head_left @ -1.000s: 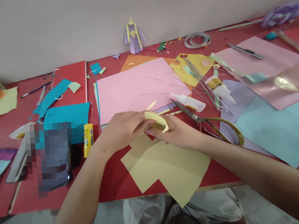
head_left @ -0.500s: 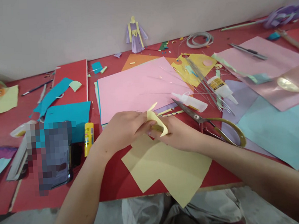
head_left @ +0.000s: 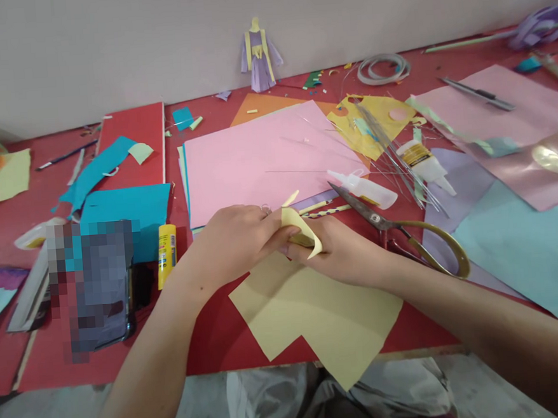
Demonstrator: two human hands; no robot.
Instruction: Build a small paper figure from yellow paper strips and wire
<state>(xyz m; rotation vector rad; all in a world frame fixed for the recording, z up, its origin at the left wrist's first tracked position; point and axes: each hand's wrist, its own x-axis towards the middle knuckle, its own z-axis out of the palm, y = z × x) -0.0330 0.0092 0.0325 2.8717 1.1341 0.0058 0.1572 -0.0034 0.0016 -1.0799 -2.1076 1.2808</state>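
Observation:
Between my two hands is a small curled strip of pale yellow paper [head_left: 301,228]. My left hand [head_left: 243,237] pinches it from the left, thumb pressed against it. From the right, my right hand [head_left: 339,246] grips the same strip; most of its fingers are hidden behind the paper. Below the hands a larger sheet of pale yellow paper [head_left: 325,320], with a corner cut out, lies over the table's front edge. Scissors [head_left: 380,221] with yellow-green handles rest just right of my right hand. A pink sheet [head_left: 256,159] lies behind my hands.
A glue stick [head_left: 167,255] and a phone [head_left: 105,285] lie to the left. At right are glue bottles [head_left: 421,161], thin wires [head_left: 390,156], a craft knife [head_left: 478,93] and a light blue sheet [head_left: 530,249]. A purple paper doll figure [head_left: 259,57] leans on the wall.
The view has shifted slightly, so most things at the back and right sit a little further right. Both hands keep hold of the curled strip, with little visible change in their grip.

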